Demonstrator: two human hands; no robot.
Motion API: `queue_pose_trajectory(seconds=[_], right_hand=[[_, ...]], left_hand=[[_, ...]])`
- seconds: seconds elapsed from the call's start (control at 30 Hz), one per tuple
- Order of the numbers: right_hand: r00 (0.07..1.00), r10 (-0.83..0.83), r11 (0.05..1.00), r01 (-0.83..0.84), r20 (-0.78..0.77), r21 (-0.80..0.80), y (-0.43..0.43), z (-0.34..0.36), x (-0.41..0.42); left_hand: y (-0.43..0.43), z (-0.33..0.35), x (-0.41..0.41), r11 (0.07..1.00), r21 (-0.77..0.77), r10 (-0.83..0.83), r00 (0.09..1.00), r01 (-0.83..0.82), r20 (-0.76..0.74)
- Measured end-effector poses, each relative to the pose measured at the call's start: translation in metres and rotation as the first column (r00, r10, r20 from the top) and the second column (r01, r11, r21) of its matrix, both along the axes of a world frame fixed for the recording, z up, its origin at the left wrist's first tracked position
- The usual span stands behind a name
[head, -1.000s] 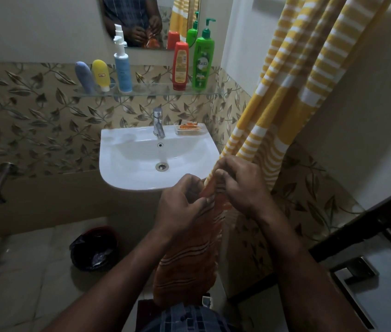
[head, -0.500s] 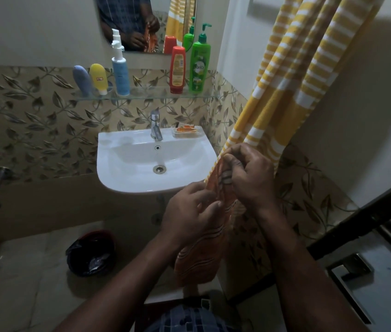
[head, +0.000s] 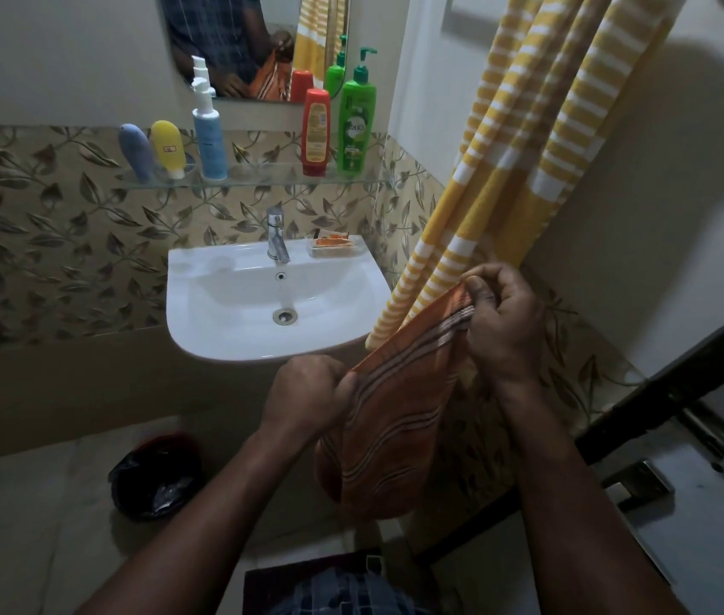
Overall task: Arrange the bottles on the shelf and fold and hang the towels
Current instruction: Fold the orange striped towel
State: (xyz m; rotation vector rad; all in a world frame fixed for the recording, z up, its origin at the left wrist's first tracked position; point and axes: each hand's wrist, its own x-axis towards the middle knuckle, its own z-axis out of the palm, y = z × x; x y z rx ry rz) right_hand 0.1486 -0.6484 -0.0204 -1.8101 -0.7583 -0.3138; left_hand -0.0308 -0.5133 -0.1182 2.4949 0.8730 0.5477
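Observation:
An orange striped towel [head: 389, 419] hangs folded between my two hands in front of the sink. My left hand [head: 307, 399] grips its lower left edge. My right hand [head: 500, 324] pinches its upper corner, higher and to the right. A yellow and white striped towel [head: 524, 162] hangs down the right wall behind them. On the glass shelf [head: 262, 177] stand a blue tube [head: 135, 150], a yellow tube [head: 168, 146], a white and blue pump bottle [head: 208, 135], a red bottle [head: 316, 130] and a green pump bottle [head: 355, 122].
A white sink [head: 262, 304] with a tap [head: 276, 235] and a soap dish [head: 333, 246] sits under the shelf. A mirror [head: 254, 42] hangs above. A lined bin [head: 154, 477] stands on the floor at left. A dark door frame [head: 662, 392] runs at right.
My hands have drawn apart along the orange towel's edge: the right hand rose to the right with a corner, the left stayed lower. The towel now spreads wider between them.

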Motion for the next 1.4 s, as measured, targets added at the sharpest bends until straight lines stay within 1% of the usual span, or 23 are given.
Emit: queue_pose_trajectory(seconds=[0.03,0.1,0.17,0.23,0.3,0.37,0.47,0.53,0.67,0.73,0.77,0.83,0.93,1.0,1.07,1.17,1.27,1.33,1.4], right_hand=[[1.0,-0.022,1.0,0.022,-0.019,0.006,-0.002,-0.002,0.004],[0.997,-0.033,0.999,0.034,-0.068,0.01,-0.002,-0.005,0.01],[0.992,0.012,1.0,-0.01,-0.128,0.013,0.002,-0.008,0.011],[0.977,0.107,0.994,-0.106,-0.182,0.013,0.007,-0.009,0.008],[0.955,0.207,0.978,-0.209,-0.213,0.016,0.012,-0.009,0.002],[0.934,0.293,0.955,-0.297,-0.205,0.015,0.015,-0.009,-0.005],[0.895,0.391,0.917,-0.4,-0.215,0.005,0.018,-0.01,-0.011],[0.868,0.434,0.897,-0.442,-0.24,0.023,0.02,-0.01,-0.013],[0.818,0.495,0.867,-0.487,-0.293,0.107,0.02,-0.004,-0.017],[0.786,0.532,0.846,-0.509,-0.316,0.157,0.02,-0.001,-0.018],[0.772,0.548,0.836,-0.523,-0.323,0.167,0.019,0.0,-0.018],[0.747,0.575,0.816,-0.552,-0.333,0.171,0.018,0.002,-0.017],[0.722,0.596,0.799,-0.578,-0.351,0.167,0.018,0.004,-0.015],[0.726,0.592,0.801,-0.576,-0.349,0.16,0.017,0.003,-0.012],[0.755,0.564,0.823,-0.549,-0.334,0.149,0.014,0.001,-0.008],[0.796,0.51,0.859,-0.493,-0.326,0.139,0.011,-0.003,-0.003],[0.823,0.478,0.877,-0.467,-0.309,0.112,0.012,-0.006,-0.001],[0.833,0.467,0.883,-0.457,-0.296,0.105,0.013,-0.007,0.001],[0.833,0.471,0.88,-0.464,-0.29,0.1,0.013,-0.006,0.0]], left_hand=[[0.004,-0.002,-0.003,1.0,-0.003,-0.018,1.0,0.018,-0.004],[0.005,-0.002,-0.007,0.99,-0.071,-0.122,0.993,0.121,-0.002],[0.0,-0.003,-0.007,0.969,-0.141,-0.203,0.979,0.204,0.021],[-0.007,-0.007,-0.005,0.946,-0.211,-0.233,0.969,0.246,0.084],[-0.014,-0.008,-0.003,0.911,-0.31,-0.232,0.96,0.272,0.158],[-0.021,-0.005,0.0,0.877,-0.387,-0.197,0.947,0.286,0.254],[-0.023,0.01,0.01,0.869,-0.426,-0.062,0.908,0.253,0.413],[-0.019,0.021,0.015,0.871,-0.433,-0.004,0.883,0.234,0.469],[-0.011,0.021,0.021,0.914,-0.356,-0.029,0.906,0.195,0.423],[-0.01,0.018,0.021,0.904,-0.383,0.004,0.895,0.187,0.446],[-0.01,0.017,0.022,0.886,-0.415,0.013,0.882,0.209,0.47],[-0.01,0.018,0.024,0.826,-0.482,-0.022,0.87,0.293,0.492],[-0.01,0.024,0.028,0.71,-0.596,-0.097,0.89,0.376,0.446],[-0.01,0.025,0.029,0.674,-0.629,-0.105,0.893,0.388,0.438],[-0.008,0.02,0.028,0.682,-0.626,-0.05,0.879,0.377,0.475],[-0.005,0.015,0.025,0.69,-0.618,0.052,0.826,0.377,0.561],[-0.006,0.017,0.022,0.668,-0.612,0.092,0.768,0.425,0.634],[-0.007,0.017,0.018,0.643,-0.603,0.091,0.734,0.473,0.673],[-0.007,0.019,0.014,0.618,-0.602,0.032,0.749,0.505,0.662]])
